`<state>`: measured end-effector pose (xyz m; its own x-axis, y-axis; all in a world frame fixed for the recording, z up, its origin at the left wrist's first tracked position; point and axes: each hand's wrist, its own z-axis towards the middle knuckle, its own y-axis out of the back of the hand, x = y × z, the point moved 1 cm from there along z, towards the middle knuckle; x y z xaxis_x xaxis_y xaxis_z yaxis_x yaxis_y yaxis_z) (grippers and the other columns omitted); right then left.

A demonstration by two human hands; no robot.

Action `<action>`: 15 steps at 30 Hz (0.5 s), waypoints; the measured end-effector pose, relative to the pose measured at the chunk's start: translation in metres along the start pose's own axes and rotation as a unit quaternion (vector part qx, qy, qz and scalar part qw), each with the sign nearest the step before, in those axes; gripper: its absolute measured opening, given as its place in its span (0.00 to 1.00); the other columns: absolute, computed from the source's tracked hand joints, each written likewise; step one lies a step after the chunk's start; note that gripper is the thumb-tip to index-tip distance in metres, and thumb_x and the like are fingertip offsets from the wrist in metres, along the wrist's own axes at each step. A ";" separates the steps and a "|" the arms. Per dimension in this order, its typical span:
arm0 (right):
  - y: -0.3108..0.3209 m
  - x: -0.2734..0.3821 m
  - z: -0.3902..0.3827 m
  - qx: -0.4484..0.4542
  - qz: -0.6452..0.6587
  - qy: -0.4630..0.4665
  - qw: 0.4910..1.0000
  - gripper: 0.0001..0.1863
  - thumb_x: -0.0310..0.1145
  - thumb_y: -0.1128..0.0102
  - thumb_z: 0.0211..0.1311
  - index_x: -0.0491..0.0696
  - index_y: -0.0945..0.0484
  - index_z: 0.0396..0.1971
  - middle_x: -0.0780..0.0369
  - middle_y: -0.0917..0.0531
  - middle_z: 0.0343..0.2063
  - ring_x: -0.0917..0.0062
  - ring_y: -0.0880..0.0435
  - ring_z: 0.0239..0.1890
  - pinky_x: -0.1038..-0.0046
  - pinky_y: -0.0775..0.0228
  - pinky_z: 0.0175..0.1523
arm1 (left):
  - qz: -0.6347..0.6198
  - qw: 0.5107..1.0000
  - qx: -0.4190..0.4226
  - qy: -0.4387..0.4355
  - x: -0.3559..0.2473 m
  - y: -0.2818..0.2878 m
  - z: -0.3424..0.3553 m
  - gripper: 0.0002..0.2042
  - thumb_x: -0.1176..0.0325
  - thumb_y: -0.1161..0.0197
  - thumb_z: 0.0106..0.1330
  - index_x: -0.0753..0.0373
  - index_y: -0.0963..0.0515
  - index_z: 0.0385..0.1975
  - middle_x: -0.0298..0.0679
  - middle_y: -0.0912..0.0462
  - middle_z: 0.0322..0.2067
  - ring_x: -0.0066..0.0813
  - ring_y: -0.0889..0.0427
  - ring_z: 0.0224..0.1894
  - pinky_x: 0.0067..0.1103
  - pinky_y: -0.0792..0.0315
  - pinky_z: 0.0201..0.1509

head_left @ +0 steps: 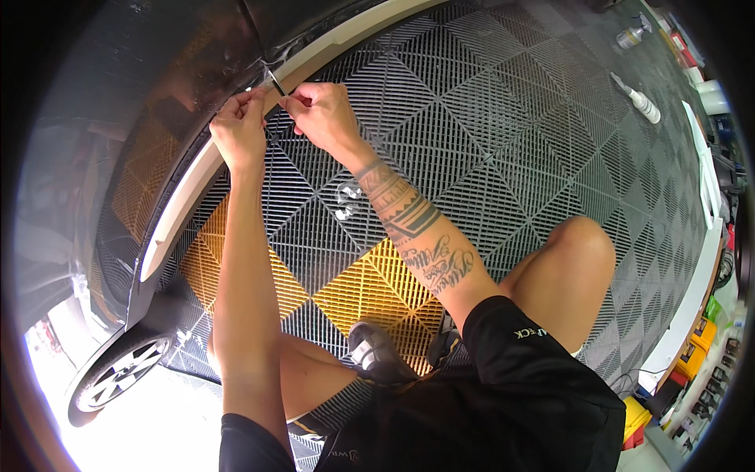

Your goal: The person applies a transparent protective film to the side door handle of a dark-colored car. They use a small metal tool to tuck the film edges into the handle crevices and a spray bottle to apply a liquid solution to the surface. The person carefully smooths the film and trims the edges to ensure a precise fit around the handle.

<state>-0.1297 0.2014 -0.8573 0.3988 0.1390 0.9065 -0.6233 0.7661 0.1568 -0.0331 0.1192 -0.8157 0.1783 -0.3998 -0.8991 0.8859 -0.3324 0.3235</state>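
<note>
Both my hands are raised together at the lower edge of a glossy dark car body [189, 79], beside a vertical panel gap. My right hand [322, 114] is closed in a pinch on the lower end of a thin dark strip [276, 82], which slants up toward the gap. Close to its left, my left hand [240, 130] has its fingertips pressed together against the pale sill trim [182, 200]. Whatever lies between those left fingertips is too small to make out. The trim curves along the bottom of the car, just below both hands.
Crumpled shiny scraps [348, 200] lie on the black and yellow grid floor tiles [370, 287]. A white bottle [645, 105] and a spray bottle [631, 37] lie at the far right. A car wheel [126, 371] is at lower left; yellow boxes [692, 358] line the right.
</note>
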 end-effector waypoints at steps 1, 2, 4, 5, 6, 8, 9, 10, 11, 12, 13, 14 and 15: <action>0.002 0.006 0.000 0.009 -0.012 0.002 1.000 0.10 0.29 0.38 0.57 0.37 0.19 0.22 0.59 0.20 0.12 0.80 0.22 0.11 0.78 0.31 0.18 | 0.014 1.000 0.002 0.004 0.000 0.003 -0.001 0.09 0.70 0.37 0.61 0.71 0.18 0.32 0.28 0.25 0.15 0.10 0.32 0.17 0.12 0.41 0.20; 0.005 0.012 -0.001 0.017 -0.025 0.003 1.000 0.10 0.29 0.38 0.57 0.37 0.20 0.22 0.59 0.21 0.12 0.80 0.22 0.10 0.78 0.32 0.16 | 0.028 1.000 0.003 0.009 -0.001 0.005 -0.002 0.09 0.69 0.36 0.61 0.72 0.18 0.32 0.28 0.25 0.15 0.10 0.33 0.18 0.12 0.41 0.20; 0.012 0.022 -0.003 0.015 -0.011 -0.010 1.000 0.11 0.29 0.38 0.56 0.37 0.22 0.20 0.59 0.22 0.10 0.80 0.24 0.08 0.78 0.33 0.14 | 0.039 0.999 0.012 0.006 0.000 0.009 -0.001 0.10 0.69 0.36 0.60 0.72 0.18 0.33 0.28 0.24 0.16 0.09 0.33 0.18 0.13 0.41 0.21; 0.017 0.025 -0.002 0.019 -0.011 -0.014 1.000 0.11 0.30 0.38 0.56 0.37 0.22 0.20 0.60 0.23 0.10 0.80 0.24 0.08 0.78 0.34 0.14 | 0.042 0.999 0.017 0.005 -0.001 0.009 -0.001 0.10 0.69 0.36 0.60 0.71 0.18 0.33 0.29 0.23 0.16 0.09 0.33 0.19 0.13 0.40 0.22; 0.022 0.029 -0.001 0.023 -0.011 -0.017 1.000 0.12 0.30 0.38 0.55 0.37 0.22 0.19 0.60 0.23 0.10 0.80 0.24 0.08 0.78 0.34 0.13 | 0.044 0.999 0.023 0.005 -0.002 0.009 -0.001 0.10 0.69 0.36 0.60 0.71 0.18 0.34 0.29 0.23 0.17 0.10 0.33 0.19 0.14 0.40 0.22; 0.033 0.034 -0.003 0.076 -0.037 -0.055 0.995 0.12 0.31 0.39 0.56 0.39 0.22 0.18 0.61 0.23 0.09 0.81 0.25 0.08 0.79 0.34 0.14 | 0.044 0.998 0.041 0.012 -0.007 0.008 -0.004 0.10 0.70 0.36 0.59 0.71 0.18 0.35 0.30 0.21 0.20 0.10 0.32 0.22 0.13 0.38 0.26; 0.040 0.036 -0.004 0.120 -0.058 -0.082 0.988 0.12 0.31 0.39 0.56 0.40 0.22 0.18 0.61 0.23 0.09 0.81 0.25 0.08 0.79 0.34 0.14 | 0.035 0.998 0.053 0.013 -0.009 0.007 -0.005 0.10 0.70 0.36 0.59 0.71 0.18 0.35 0.31 0.21 0.21 0.10 0.32 0.23 0.13 0.38 0.27; 0.047 0.040 -0.006 0.165 -0.079 -0.108 0.977 0.12 0.31 0.39 0.56 0.40 0.22 0.18 0.62 0.23 0.10 0.81 0.25 0.08 0.79 0.34 0.14 | 0.027 0.998 0.064 0.015 -0.010 0.008 -0.005 0.10 0.71 0.36 0.59 0.71 0.18 0.35 0.31 0.21 0.21 0.10 0.32 0.24 0.13 0.38 0.28; 0.050 0.047 -0.013 0.251 -0.096 -0.183 0.946 0.11 0.33 0.39 0.57 0.41 0.22 0.19 0.62 0.22 0.11 0.83 0.24 0.10 0.80 0.33 0.16 | 0.028 0.998 0.063 0.016 -0.008 0.012 -0.006 0.09 0.72 0.37 0.59 0.70 0.17 0.35 0.30 0.22 0.21 0.11 0.32 0.24 0.12 0.39 0.28; 0.054 0.054 -0.023 0.333 -0.112 -0.255 0.901 0.11 0.34 0.39 0.57 0.42 0.22 0.20 0.62 0.21 0.12 0.84 0.24 0.12 0.81 0.32 0.18 | 0.017 0.997 0.063 0.039 -0.004 0.017 -0.008 0.09 0.72 0.38 0.59 0.70 0.17 0.35 0.29 0.22 0.21 0.11 0.33 0.23 0.12 0.40 0.27; 0.062 0.059 -0.033 0.328 -0.076 -0.250 0.908 0.11 0.34 0.40 0.58 0.42 0.22 0.22 0.63 0.21 0.13 0.84 0.24 0.12 0.81 0.32 0.19 | 0.004 0.996 0.062 0.058 -0.001 0.022 -0.007 0.09 0.72 0.38 0.59 0.70 0.17 0.34 0.29 0.23 0.20 0.11 0.34 0.22 0.13 0.41 0.26; 0.074 0.064 -0.043 0.323 -0.040 -0.245 0.913 0.11 0.35 0.40 0.59 0.42 0.21 0.23 0.63 0.21 0.15 0.85 0.25 0.13 0.81 0.32 0.19 | -0.010 0.995 0.060 0.079 -0.002 0.026 -0.006 0.09 0.72 0.38 0.59 0.69 0.17 0.34 0.29 0.24 0.19 0.11 0.35 0.21 0.13 0.42 0.26; 0.084 0.067 -0.049 0.293 0.032 -0.277 0.915 0.11 0.35 0.42 0.61 0.42 0.22 0.26 0.64 0.21 0.16 0.85 0.26 0.13 0.82 0.33 0.20 | -0.035 0.989 0.083 0.118 -0.001 0.030 -0.005 0.08 0.70 0.41 0.60 0.68 0.18 0.31 0.29 0.25 0.20 0.15 0.34 0.22 0.16 0.41 0.26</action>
<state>-0.1221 0.3057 -0.8029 0.0488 -0.2912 0.9554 -0.9513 0.2778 0.1333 -0.0050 0.1138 -0.8061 0.2305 -0.1666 -0.9587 0.8207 -0.4961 0.2835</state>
